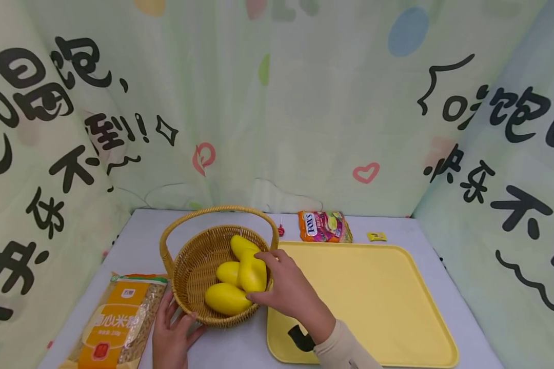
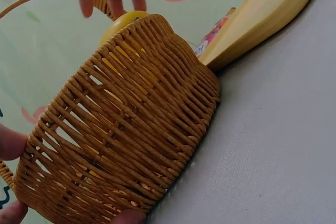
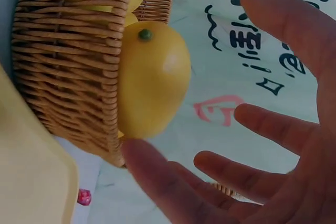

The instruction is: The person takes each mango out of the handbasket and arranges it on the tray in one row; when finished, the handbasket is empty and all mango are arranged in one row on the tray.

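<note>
A brown wicker basket (image 1: 196, 274) with a tall arched handle holds several yellow mangoes (image 1: 228, 299). My left hand (image 1: 173, 328) grips the basket's near left side, its fingertips at the rim and against the weave in the left wrist view. Over the basket's right side reaches my right hand (image 1: 288, 284), fingers and thumb spread around the uppermost mango (image 1: 252, 271). In the right wrist view this mango (image 3: 155, 77), with a green stem spot, stands above the rim, and the right hand (image 3: 278, 166) is spread wide beside it with nothing gripped.
A yellow tray (image 1: 360, 302) lies right of the basket. On the left is a bag of grain-like pieces with an orange label (image 1: 115, 323). Behind the tray are a FOX'S candy bag (image 1: 324, 227), a small yellow packet (image 1: 376, 236) and a small red item (image 1: 281, 230). Printed curtains (image 1: 314, 118) surround the table.
</note>
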The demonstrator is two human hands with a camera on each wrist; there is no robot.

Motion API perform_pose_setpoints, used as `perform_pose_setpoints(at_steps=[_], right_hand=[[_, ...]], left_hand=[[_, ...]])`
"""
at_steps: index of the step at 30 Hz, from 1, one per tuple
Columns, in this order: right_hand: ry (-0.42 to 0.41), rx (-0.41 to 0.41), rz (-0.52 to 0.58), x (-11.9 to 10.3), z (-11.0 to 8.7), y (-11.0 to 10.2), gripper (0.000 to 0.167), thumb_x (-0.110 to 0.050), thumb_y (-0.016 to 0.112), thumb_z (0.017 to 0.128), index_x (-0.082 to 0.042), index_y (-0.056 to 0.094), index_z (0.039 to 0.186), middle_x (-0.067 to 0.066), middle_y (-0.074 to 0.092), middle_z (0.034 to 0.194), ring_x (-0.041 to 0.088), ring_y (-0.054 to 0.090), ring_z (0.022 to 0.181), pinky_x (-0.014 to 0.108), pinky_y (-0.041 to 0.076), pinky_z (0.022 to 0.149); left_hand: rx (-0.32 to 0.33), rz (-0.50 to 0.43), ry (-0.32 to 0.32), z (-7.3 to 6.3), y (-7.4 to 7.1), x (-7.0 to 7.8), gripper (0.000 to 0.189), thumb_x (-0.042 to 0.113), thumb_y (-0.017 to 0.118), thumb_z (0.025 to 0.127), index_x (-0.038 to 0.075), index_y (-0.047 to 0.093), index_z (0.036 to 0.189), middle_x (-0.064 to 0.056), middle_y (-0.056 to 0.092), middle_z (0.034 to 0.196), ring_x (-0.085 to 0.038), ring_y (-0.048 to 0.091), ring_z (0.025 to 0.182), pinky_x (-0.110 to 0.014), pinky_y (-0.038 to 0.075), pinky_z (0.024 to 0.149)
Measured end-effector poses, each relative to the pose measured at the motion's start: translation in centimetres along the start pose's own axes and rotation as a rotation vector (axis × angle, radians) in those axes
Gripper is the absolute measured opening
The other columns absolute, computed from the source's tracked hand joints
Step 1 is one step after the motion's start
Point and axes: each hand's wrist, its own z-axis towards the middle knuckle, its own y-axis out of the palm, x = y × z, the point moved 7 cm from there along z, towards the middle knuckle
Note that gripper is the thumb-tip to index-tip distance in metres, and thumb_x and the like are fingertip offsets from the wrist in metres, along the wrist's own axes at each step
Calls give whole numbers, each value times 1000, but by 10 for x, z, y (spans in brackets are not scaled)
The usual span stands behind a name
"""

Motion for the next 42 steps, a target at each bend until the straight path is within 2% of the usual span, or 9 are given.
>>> perform_pose_setpoints(at_steps=[7, 13, 17, 22, 27, 32, 42], right_hand=[[30, -19, -86, -11, 21, 7, 73, -44, 89, 81, -13, 62, 141, 19, 57, 143, 37, 58, 117, 51, 61, 95], [81, -62, -120, -11, 32, 16, 73, -43, 89, 81, -16, 63, 143, 23, 54, 147, 40, 58, 119, 53, 63, 94], [76, -89, -146, -14, 38, 22, 73, -42, 90, 80, -16, 65, 143, 23, 54, 148, 42, 60, 120, 54, 64, 93], [73, -118, -223, -15, 43, 30, 74, -37, 92, 78, -18, 64, 144, 23, 51, 150, 42, 61, 120, 47, 66, 87], [78, -157, -280, -13, 43, 39, 77, -36, 93, 75, -21, 64, 144, 23, 48, 151, 35, 63, 106, 39, 65, 77], [56, -166, -283, -13, 45, 41, 74, -35, 93, 75, -22, 65, 142, 20, 52, 142, 26, 61, 91, 36, 64, 78], [19, -128, -293, -11, 46, 42, 73, -35, 94, 72, -26, 66, 138, 18, 50, 144, 31, 60, 105, 36, 64, 72]], left_hand=[[7, -3, 13, 0, 0, 1, 92, 1, 56, 98, 30, 10, 172, -19, 9, 178, -51, 30, 156, -68, 58, 97], [17, 1, 1, 0, 2, 0, 92, 1, 55, 97, 31, 10, 172, -21, 11, 177, -52, 33, 154, -67, 59, 95], [18, 5, 4, 0, 2, 1, 92, 1, 54, 97, 30, 9, 172, -21, 11, 177, -52, 33, 154, -66, 61, 93], [13, 5, 3, 1, 1, 0, 92, 1, 54, 97, 30, 9, 172, -20, 9, 177, -51, 32, 155, -65, 61, 94], [11, 8, -9, 2, 0, -4, 93, 1, 54, 97, 30, 8, 172, -21, 8, 177, -52, 31, 155, -65, 60, 95], [14, 12, -9, 3, -2, -6, 92, 2, 55, 97, 29, 8, 172, -21, 8, 177, -52, 32, 154, -64, 62, 93], [20, 11, -11, 2, -2, -5, 92, 1, 55, 96, 27, 9, 172, -22, 8, 177, -53, 32, 154, -65, 60, 95]])
